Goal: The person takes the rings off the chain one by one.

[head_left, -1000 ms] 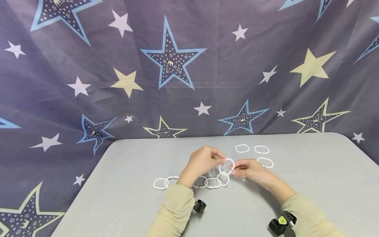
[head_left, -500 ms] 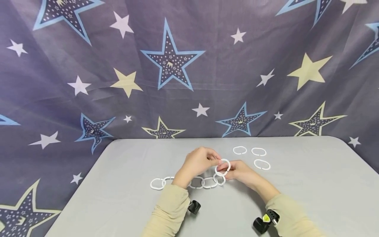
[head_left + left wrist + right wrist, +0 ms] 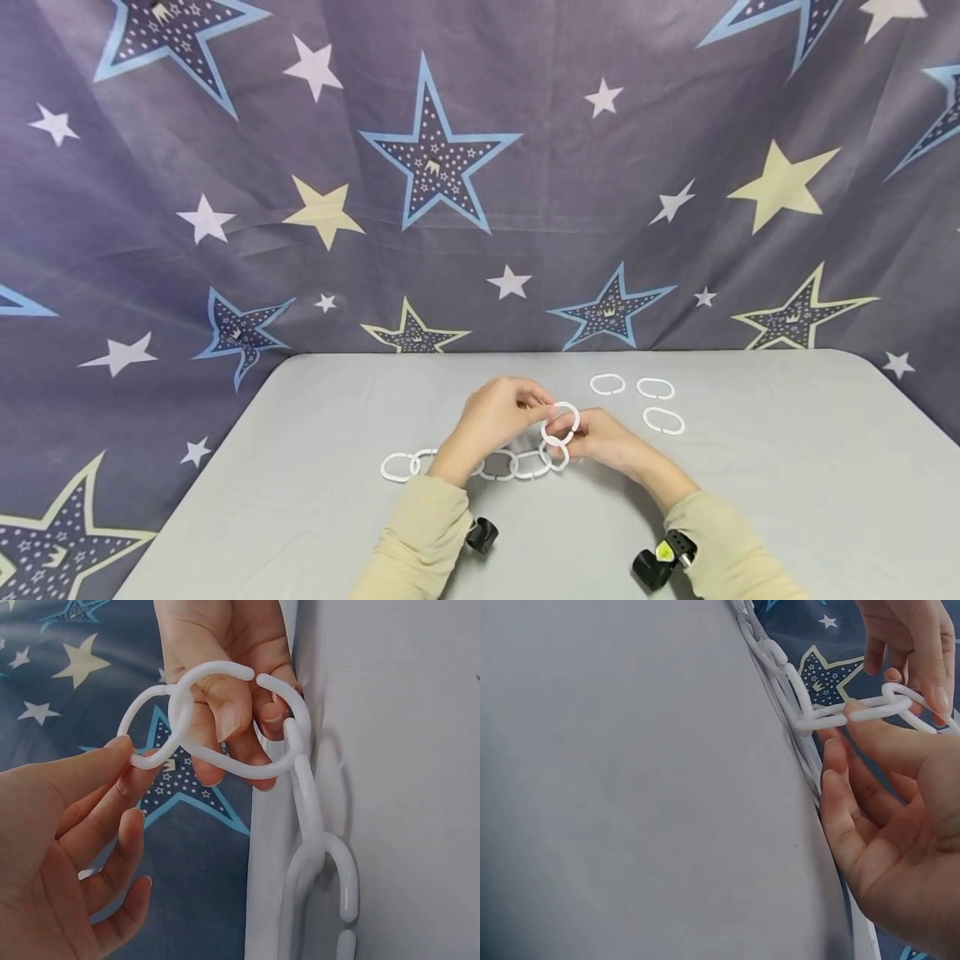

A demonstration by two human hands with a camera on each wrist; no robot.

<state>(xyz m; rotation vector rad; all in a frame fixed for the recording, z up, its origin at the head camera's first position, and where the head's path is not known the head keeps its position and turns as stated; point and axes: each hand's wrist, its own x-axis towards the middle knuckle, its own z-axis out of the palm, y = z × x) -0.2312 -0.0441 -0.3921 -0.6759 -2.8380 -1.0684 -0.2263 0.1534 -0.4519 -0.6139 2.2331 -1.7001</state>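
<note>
A chain of white plastic rings lies on the grey table, and its right end is lifted between my hands. My left hand pinches a loose white ring by its edge. My right hand holds the chain's end ring with fingers curled through it. The two rings overlap at the gap in the end ring. In the right wrist view the raised rings stretch between my right hand and my left hand.
Three loose white rings lie on the table just behind my right hand. A star-patterned purple cloth hangs behind the table. Black wrist cameras sit under both sleeves.
Both hands and the held rings have drifted slightly left and closer together. The right hand has closed in on the lifted ring.
</note>
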